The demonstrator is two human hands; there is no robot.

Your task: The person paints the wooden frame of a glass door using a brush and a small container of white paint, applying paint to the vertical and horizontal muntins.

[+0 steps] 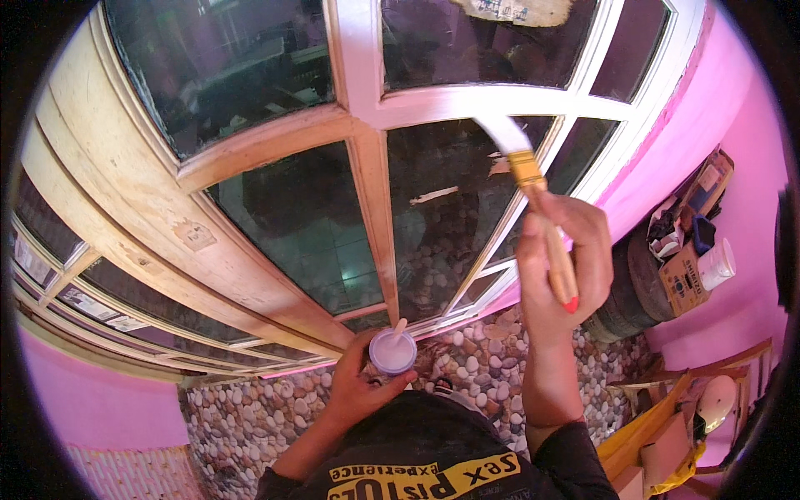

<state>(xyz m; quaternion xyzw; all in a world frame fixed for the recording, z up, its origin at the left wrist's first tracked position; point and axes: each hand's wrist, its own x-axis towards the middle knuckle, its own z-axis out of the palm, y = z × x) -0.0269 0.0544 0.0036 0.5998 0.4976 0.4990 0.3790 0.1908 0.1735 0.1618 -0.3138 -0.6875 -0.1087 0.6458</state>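
Note:
My right hand (567, 258) grips the wooden handle of a paintbrush (527, 171). Its white bristles lie at the lower edge of a white horizontal bar of the window frame (467, 106). Low in the middle, my left hand (362, 375) is wrapped round a small round tub (392, 352) of whitish paint, with a stick (400, 327) standing in it. Fresh-looking white covers the upper and right bars of the frame. The lower left bars (267, 154) are bare, tan and worn. Dark glass panes (300, 225) sit between the bars.
Pebble-patterned flooring (250, 417) spreads below, beside pink walls (750, 125). At right stand stacked dark tyres (629, 292), a cardboard box (683, 279) and a white bucket (717, 263). A wooden rack (737, 358) with a pale helmet-like object (717, 402) is at lower right. More framed windows (125, 287) run along the left.

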